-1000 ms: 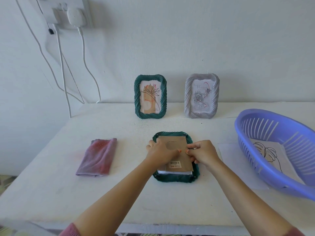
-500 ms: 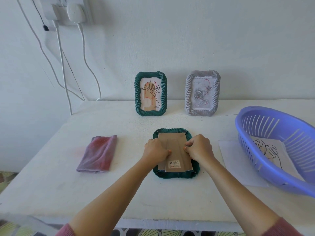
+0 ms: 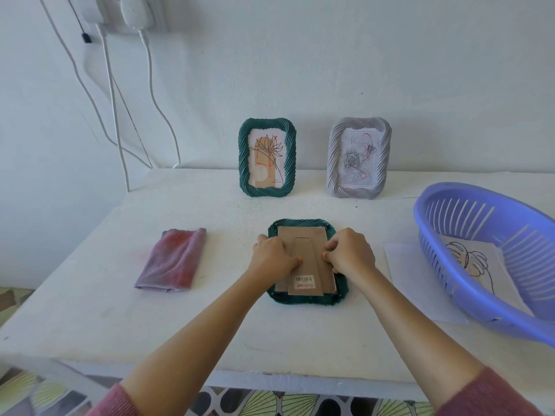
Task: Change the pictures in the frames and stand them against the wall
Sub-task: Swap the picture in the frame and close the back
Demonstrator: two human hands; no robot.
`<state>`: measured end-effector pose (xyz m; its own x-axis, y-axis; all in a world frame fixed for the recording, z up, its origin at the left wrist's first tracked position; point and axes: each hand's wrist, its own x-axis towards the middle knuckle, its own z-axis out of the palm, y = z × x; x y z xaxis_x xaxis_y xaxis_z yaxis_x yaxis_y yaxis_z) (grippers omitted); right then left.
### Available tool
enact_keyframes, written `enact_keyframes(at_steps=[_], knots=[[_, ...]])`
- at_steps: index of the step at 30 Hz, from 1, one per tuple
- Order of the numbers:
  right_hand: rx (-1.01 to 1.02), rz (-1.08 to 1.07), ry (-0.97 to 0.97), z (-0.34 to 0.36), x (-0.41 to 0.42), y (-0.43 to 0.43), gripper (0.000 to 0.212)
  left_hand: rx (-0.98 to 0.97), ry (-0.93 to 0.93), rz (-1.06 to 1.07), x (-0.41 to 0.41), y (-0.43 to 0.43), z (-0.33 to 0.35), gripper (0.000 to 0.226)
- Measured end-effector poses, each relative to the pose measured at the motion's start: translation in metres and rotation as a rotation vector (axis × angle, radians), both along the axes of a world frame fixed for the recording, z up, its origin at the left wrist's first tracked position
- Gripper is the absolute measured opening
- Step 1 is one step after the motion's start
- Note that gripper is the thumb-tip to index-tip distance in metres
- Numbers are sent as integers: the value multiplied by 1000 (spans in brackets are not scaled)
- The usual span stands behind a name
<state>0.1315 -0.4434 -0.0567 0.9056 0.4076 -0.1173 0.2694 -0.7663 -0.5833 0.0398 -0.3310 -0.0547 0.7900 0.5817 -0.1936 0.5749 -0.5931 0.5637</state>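
While the face-down frame (image 3: 306, 300) lies on the surface (image 3: 240, 325) straight ahead, long axis pointing at the wall (image 3: 330, 70) | left hand (image 3: 271, 258) and right hand (image 3: 350, 255) flank its backing board (image 3: 303, 244), equally near | fingers (image 3: 330, 245) curled, tips pressing the board's side edges | judged: securing backing.

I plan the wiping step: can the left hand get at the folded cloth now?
Probably yes. The cloth lies on the table just left of the left hand, with nothing between them. The hand must only leave the frame first.
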Motion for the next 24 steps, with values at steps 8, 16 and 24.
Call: enact_keyframes(at_steps=[8,16,24], knots=[[50,62,5,2,-5,-25,11,-20,-38,34,-34,10,12,21],[15,130,133,-1,-22,-42,17,-117,85,-94,-56,4,8,26],[98,112,166,-1,-34,-48,15,-77,22,-114,-61,-6,0,19]])
